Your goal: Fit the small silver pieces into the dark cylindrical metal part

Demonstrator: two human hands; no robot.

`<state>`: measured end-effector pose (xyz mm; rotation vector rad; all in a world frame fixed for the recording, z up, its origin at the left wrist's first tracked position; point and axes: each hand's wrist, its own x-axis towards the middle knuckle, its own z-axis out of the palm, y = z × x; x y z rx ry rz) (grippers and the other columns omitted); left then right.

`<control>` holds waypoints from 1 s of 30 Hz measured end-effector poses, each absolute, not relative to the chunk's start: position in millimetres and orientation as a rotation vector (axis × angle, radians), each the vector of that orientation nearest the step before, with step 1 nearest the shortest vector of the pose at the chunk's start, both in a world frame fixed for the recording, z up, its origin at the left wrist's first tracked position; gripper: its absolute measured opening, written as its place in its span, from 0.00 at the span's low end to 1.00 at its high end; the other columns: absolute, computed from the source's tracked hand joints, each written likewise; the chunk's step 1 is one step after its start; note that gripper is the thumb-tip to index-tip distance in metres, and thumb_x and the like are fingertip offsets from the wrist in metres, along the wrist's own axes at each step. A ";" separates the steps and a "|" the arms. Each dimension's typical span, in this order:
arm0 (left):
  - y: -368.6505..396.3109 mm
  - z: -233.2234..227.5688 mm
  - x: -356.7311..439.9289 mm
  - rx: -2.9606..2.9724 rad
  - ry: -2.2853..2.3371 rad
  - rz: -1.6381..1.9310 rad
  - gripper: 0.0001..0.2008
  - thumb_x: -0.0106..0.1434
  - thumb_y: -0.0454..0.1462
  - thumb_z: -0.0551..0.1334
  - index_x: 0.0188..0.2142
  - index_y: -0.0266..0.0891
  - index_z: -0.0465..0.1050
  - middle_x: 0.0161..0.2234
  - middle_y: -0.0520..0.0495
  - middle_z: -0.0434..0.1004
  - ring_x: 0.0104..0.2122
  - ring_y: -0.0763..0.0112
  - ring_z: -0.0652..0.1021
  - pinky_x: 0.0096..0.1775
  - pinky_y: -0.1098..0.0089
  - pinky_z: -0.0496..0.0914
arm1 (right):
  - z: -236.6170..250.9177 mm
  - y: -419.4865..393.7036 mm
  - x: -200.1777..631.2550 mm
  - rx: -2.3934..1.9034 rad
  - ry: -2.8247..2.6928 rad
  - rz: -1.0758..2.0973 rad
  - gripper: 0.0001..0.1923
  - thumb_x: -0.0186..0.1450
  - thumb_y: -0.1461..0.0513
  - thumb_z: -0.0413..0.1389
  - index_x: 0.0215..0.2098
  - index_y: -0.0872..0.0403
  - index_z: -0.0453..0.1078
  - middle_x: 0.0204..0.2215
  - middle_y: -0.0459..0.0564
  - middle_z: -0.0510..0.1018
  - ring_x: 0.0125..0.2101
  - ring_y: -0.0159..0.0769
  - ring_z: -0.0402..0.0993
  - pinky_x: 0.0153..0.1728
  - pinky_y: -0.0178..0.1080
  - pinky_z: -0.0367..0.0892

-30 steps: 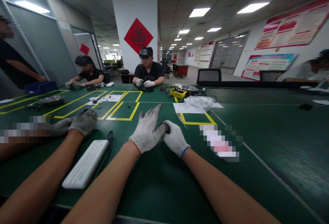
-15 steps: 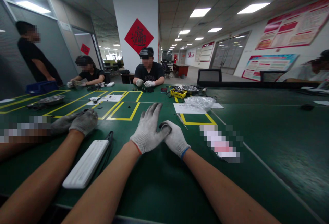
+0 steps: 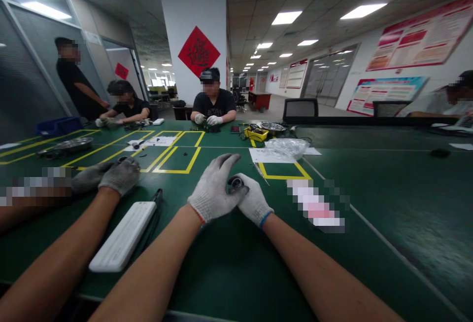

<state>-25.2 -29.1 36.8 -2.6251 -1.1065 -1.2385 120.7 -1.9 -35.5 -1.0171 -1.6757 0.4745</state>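
open room: bare green mat (image 3: 388, 198) stretches wide to the right of the hands, yellow tape boxes (image 3: 177, 160) ahead

left edge: white ribbed case (image 3: 123, 235) lies just left of my forearm, and a co-worker's grey glove (image 3: 118, 176) sits beyond it

part: small round black ring piece (image 3: 236, 183), shiny centre (too small to tell more), pinched between both hands above the mat

left hand (image 3: 214, 189): knit glove, fingers curled loosely over the part, thumb touching it

right hand (image 3: 253, 201): knit glove, blue cuff, closed around the part's underside
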 end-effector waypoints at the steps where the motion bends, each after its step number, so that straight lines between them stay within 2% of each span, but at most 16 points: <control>1: -29.1 36.8 -25.2 -2.624 -1.110 -1.236 0.36 0.60 0.39 0.66 0.67 0.38 0.59 0.62 0.34 0.66 0.61 0.49 0.70 0.60 0.49 0.69 | -35.1 -2.4 120.6 -1.018 -1.677 0.471 0.09 0.55 0.68 0.54 0.33 0.51 0.72 0.30 0.47 0.80 0.33 0.40 0.76 0.36 0.41 0.69; 10: -29.5 36.8 -25.1 -2.646 -1.119 -1.229 0.36 0.60 0.40 0.66 0.66 0.38 0.59 0.62 0.34 0.66 0.61 0.49 0.70 0.60 0.49 0.70 | -30.5 -5.3 119.5 -1.008 -1.663 0.481 0.07 0.56 0.66 0.54 0.32 0.52 0.71 0.29 0.47 0.79 0.33 0.40 0.75 0.35 0.40 0.68; 24: -27.6 36.3 -24.8 -2.668 -1.201 -1.257 0.37 0.59 0.39 0.66 0.67 0.40 0.58 0.62 0.35 0.65 0.55 0.53 0.75 0.54 0.53 0.75 | -24.4 -9.9 118.9 -1.025 -1.612 0.474 0.06 0.56 0.61 0.55 0.32 0.51 0.70 0.29 0.47 0.79 0.32 0.40 0.74 0.35 0.40 0.67; 30: -27.3 35.0 -24.3 -2.669 -1.228 -1.258 0.39 0.58 0.40 0.67 0.67 0.41 0.58 0.62 0.35 0.64 0.55 0.52 0.75 0.53 0.52 0.75 | -22.5 -11.8 117.7 -1.024 -1.601 0.510 0.06 0.55 0.62 0.54 0.32 0.51 0.70 0.29 0.47 0.79 0.32 0.40 0.74 0.35 0.40 0.68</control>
